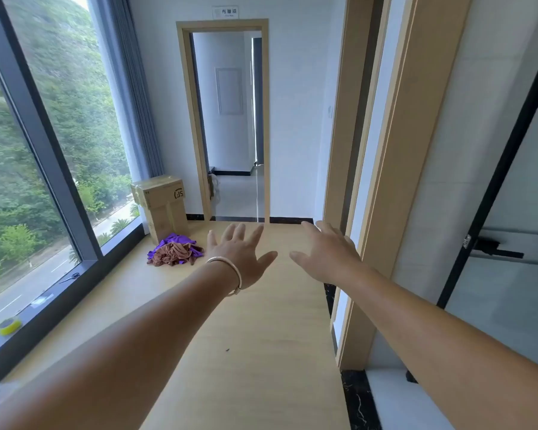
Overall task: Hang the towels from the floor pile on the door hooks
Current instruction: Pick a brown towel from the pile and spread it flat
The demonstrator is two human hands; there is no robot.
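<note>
A small pile of crumpled towels (175,251), purple and brown, lies on the light wooden floor beside the window. My left hand (241,254), with a bracelet on the wrist, is stretched forward with fingers spread, just right of the pile and not touching it. Stretched out too, my right hand (328,254) has its fingers straight and holds nothing. No door hooks show in this view.
A cardboard box (162,203) stands behind the pile against the window corner. An open doorway (230,119) lies straight ahead. On the right are a wooden door frame (395,150) and a glass door with a black handle (491,248). A yellow tape roll (8,325) sits on the sill.
</note>
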